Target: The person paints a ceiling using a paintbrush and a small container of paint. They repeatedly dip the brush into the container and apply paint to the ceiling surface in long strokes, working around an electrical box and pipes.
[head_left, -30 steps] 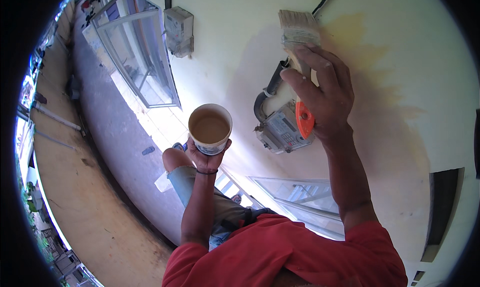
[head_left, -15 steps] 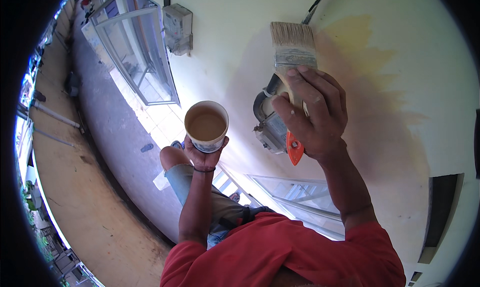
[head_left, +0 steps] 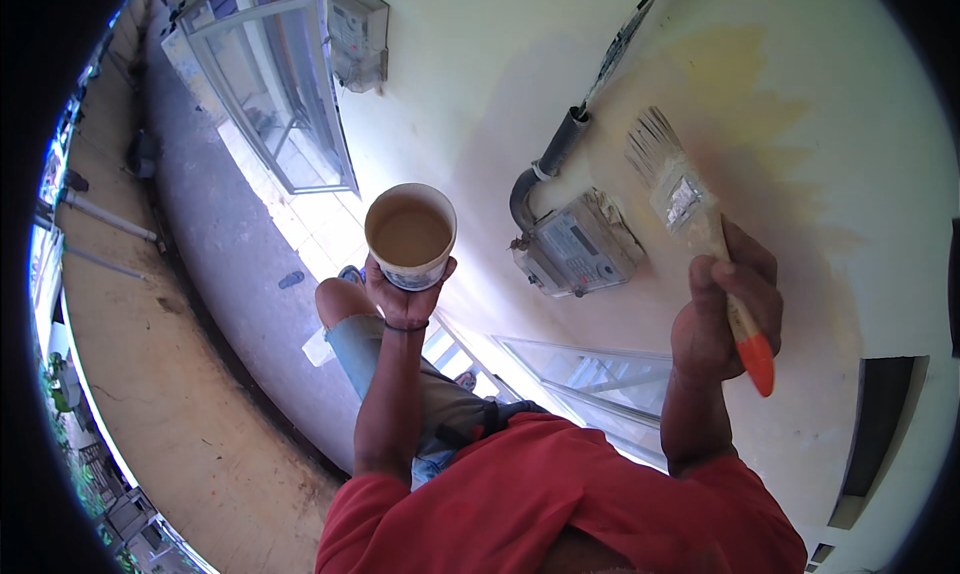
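My left hand [head_left: 408, 296] is closed around the base of a paint cup [head_left: 412, 236], which has tan liquid inside and stands nearly upright. My right hand [head_left: 728, 309] grips the wooden handle of a paintbrush [head_left: 688, 199]; the handle's orange end sticks out below my fist. The brush slants, its bristles pointing up and left, near a pale wall [head_left: 480, 94] with a yellow-tan painted patch [head_left: 735, 94]. Whether the bristles touch the wall I cannot tell. To the brush's left, an electricity meter [head_left: 575, 246] is fixed on the wall, with a dark conduit pipe [head_left: 560, 144] above it.
A second meter box [head_left: 357, 39] sits higher on the wall beside an open, framed window [head_left: 268, 89]. Below the first meter another window [head_left: 600, 374] projects. A dark wall opening [head_left: 885, 424] is at the right. A low tan wall [head_left: 190, 394] borders the walkway [head_left: 215, 204].
My right hand has moved right and down with the paintbrush, turning it so its narrow side shows. The meter and conduit are now uncovered. My left hand and the cup have barely shifted.
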Motion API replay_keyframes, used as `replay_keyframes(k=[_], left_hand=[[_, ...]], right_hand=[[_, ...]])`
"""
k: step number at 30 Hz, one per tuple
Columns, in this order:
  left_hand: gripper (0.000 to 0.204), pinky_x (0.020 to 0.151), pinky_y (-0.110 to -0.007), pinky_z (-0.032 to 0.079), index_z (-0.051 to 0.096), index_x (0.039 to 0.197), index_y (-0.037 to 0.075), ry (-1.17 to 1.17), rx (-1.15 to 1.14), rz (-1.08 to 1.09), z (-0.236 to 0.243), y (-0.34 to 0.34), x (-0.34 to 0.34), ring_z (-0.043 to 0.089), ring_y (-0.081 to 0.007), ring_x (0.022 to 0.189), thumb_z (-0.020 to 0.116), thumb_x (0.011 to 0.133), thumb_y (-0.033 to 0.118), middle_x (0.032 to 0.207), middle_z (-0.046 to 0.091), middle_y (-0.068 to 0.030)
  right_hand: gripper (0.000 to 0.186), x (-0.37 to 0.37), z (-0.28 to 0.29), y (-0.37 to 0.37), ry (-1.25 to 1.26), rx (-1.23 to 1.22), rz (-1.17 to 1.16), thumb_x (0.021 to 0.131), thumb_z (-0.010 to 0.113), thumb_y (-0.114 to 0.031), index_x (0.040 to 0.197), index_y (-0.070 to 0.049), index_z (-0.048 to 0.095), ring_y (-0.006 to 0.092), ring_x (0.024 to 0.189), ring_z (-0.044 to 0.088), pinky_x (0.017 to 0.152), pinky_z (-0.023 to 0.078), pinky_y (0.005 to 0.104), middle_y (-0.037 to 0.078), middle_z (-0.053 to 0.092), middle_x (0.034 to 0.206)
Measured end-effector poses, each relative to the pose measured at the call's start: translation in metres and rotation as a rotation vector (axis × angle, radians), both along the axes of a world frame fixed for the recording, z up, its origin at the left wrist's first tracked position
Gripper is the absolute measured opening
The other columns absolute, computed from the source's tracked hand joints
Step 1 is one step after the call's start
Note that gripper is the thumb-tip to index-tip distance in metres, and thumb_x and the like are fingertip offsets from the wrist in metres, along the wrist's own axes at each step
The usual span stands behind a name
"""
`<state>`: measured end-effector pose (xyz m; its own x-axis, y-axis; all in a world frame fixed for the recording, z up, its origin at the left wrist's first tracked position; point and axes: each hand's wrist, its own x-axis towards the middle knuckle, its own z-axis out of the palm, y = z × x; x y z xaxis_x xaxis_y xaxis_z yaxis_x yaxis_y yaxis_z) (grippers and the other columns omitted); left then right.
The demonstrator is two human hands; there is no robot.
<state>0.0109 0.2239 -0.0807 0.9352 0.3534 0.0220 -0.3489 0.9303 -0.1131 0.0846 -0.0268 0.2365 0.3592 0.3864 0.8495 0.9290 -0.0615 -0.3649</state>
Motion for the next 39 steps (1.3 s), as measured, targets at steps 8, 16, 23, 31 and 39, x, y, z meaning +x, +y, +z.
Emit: replay_keyframes(k=[8, 16, 23, 31, 39], left_hand=[[0.070, 0.084, -0.060, 0.053, 0.050, 0.151, 0.019, -0.009, 0.018, -0.020, 0.000, 0.000, 0.001, 0.059, -0.0395, 0.129, 0.063, 0.094, 0.056, 0.150, 0.055, -0.0123], [0.070, 0.087, -0.062, 0.052, 0.050, 0.151, 0.020, 0.010, 0.006, -0.024, -0.006, -0.002, 0.000, 0.058, -0.0399, 0.130, 0.063, 0.093, 0.059, 0.151, 0.054, -0.0119], [0.076, 0.088, -0.058, 0.050, 0.048, 0.154, 0.018, 0.029, -0.016, -0.040, -0.003, -0.001, 0.002, 0.056, -0.0429, 0.130, 0.062, 0.089, 0.056, 0.151, 0.054, -0.0137], [0.073, 0.085, -0.059, 0.052, 0.050, 0.151, 0.019, -0.009, 0.013, -0.036, 0.002, -0.004, 0.001, 0.058, -0.0391, 0.129, 0.065, 0.091, 0.058, 0.150, 0.055, -0.0117], [0.072, 0.085, -0.060, 0.053, 0.050, 0.151, 0.018, -0.033, 0.013, -0.012, -0.003, 0.004, -0.002, 0.058, -0.0399, 0.129, 0.064, 0.092, 0.056, 0.151, 0.054, -0.0124]], right_hand=[[0.022, -0.002, -0.006, -0.012, 0.890, 0.589, 0.471, 0.102, 0.065, -0.005, 0.123, -0.009, 0.063, 0.0310, 0.124, 0.068, 0.108, 0.052, 0.0474, 0.024, 0.069, 0.130], [0.020, -0.007, -0.010, -0.010, 0.789, 0.450, 0.424, 0.101, 0.066, -0.005, 0.121, -0.007, 0.065, 0.0283, 0.121, 0.067, 0.108, 0.052, 0.0463, 0.022, 0.070, 0.130], [0.020, 0.031, 0.001, 0.043, 0.154, 0.129, 0.062, 0.091, 0.080, 0.001, 0.108, -0.002, 0.070, 0.0205, 0.096, 0.074, 0.088, 0.059, 0.0336, 0.018, 0.076, 0.109], [0.018, 0.052, 0.012, 0.063, 0.099, 0.163, -0.266, 0.091, 0.081, 0.000, 0.105, 0.001, 0.070, 0.0190, 0.090, 0.072, 0.080, 0.061, 0.0332, 0.013, 0.074, 0.105], [0.016, 0.034, 0.047, 0.047, -0.598, -0.266, -0.065, 0.086, 0.081, 0.002, 0.098, -0.004, 0.072, 0.0350, 0.113, 0.072, 0.094, 0.063, 0.0434, 0.018, 0.074, 0.116]])
